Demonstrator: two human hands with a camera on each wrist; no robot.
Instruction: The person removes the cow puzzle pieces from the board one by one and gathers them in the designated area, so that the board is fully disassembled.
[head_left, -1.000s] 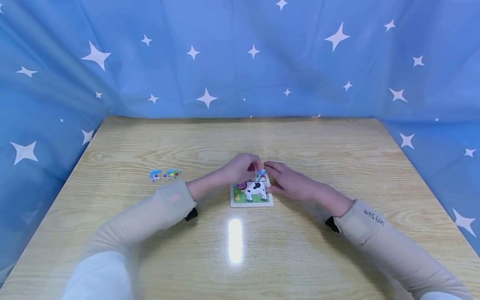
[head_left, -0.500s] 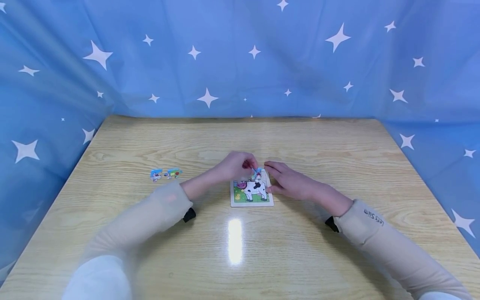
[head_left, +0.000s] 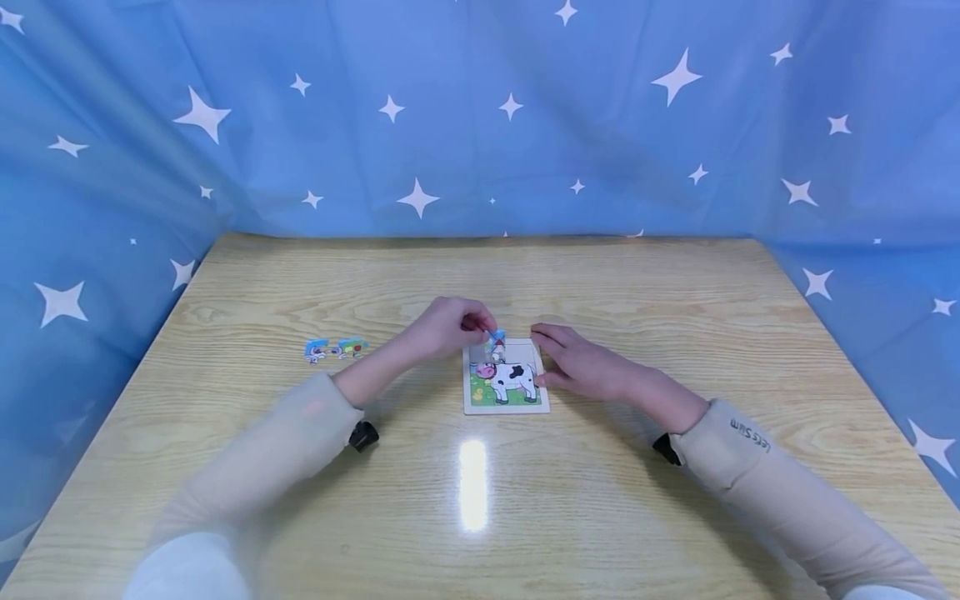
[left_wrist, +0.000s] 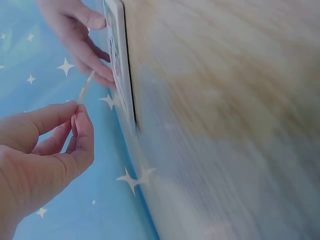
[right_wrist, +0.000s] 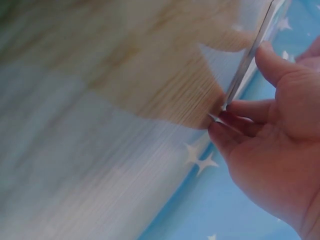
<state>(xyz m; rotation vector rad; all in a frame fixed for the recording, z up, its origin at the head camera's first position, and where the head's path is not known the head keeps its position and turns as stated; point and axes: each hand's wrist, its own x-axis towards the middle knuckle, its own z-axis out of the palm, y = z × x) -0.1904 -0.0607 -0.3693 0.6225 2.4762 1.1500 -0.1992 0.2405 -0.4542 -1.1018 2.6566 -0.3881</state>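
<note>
My left hand (head_left: 452,323) pinches a small puzzle piece (head_left: 497,343) between thumb and fingertips, over the upper left of a jigsaw puzzle tray (head_left: 506,411). In the left wrist view the puzzle piece (left_wrist: 87,86) shows edge-on, tilted, beyond the fingertips. The tray's lower part carries a picture of a black-and-white cow (head_left: 510,379) on green; its upper right shows the pale bare base. At the tray's right side rests my right hand (head_left: 581,360), thumb on the edge and fingers at the far right corner. The right wrist view shows the thumb (right_wrist: 272,65) touching the tray's edge.
Two loose puzzle pieces lie to the left on the wooden table (head_left: 637,517), one mostly blue (head_left: 316,349), the other blue, yellow and red (head_left: 351,347). A blue star-patterned curtain (head_left: 480,125) stands behind the table and along its sides.
My left hand has drawn leftward with the puzzle piece, from the tray's upper right to its upper left, uncovering the bare base there. My right hand has stayed in place.
</note>
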